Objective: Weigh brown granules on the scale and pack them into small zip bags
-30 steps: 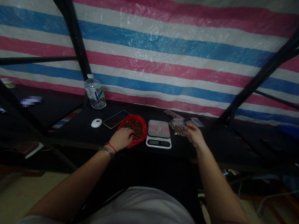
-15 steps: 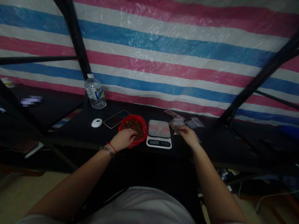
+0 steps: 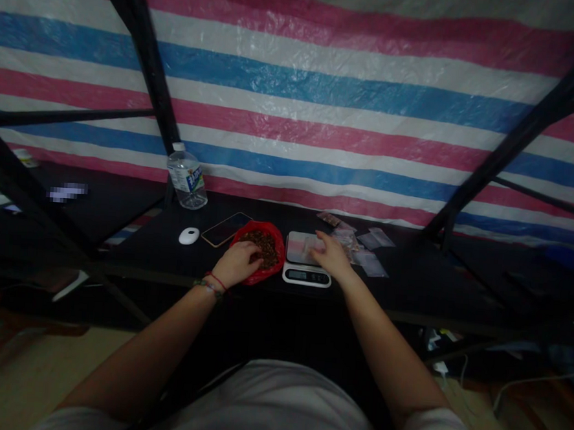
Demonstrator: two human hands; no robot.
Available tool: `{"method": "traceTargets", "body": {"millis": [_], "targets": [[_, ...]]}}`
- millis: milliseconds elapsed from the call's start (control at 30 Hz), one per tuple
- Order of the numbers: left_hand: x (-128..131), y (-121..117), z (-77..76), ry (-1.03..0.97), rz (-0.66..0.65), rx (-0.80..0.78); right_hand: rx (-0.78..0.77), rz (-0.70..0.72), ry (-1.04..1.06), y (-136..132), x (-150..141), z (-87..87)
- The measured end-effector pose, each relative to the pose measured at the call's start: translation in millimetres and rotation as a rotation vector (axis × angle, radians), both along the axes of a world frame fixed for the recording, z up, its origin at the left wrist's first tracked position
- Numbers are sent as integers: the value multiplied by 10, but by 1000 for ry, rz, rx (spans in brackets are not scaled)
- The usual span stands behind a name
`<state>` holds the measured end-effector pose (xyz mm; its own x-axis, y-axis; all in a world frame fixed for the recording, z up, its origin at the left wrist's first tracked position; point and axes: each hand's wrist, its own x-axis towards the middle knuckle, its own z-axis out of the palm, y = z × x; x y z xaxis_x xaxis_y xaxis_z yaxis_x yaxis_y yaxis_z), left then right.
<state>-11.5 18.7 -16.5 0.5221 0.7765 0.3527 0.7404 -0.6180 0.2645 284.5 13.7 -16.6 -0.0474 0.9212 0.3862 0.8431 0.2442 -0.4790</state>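
Apparently adjusting, the right hand is at a translucent item on the white digital scale mid-frame; the left hand curls over brown bits in a red plastic bag. Neither grip shows clearly; light pinching seems needed next.

Can't tell if it's a dorm or some makeshift workspace tbh: striped plastic sheeting beyond the fingers, black metal posts either side, dark counter below.
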Motion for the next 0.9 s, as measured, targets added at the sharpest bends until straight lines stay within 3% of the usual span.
{"method": "traceTargets", "body": {"millis": [167,300,433,667,767,900], "targets": [[89,40,38,25,32,28,-81,16,-64,136,-180,128],[217,151,67,69,32,21,-85,101,77,150,-362,165],[336,266,50,142,31,-4,-207,147,363,129,-621,170],[404,299,-6,192,117,-19,-597,292,1056,77,-911,214],[396,307,22,163,108,-38,-632,300,1089,96,-1005,211],[284,345,98,140,47,-55,-591,248,947,162,-1083,185]]}}
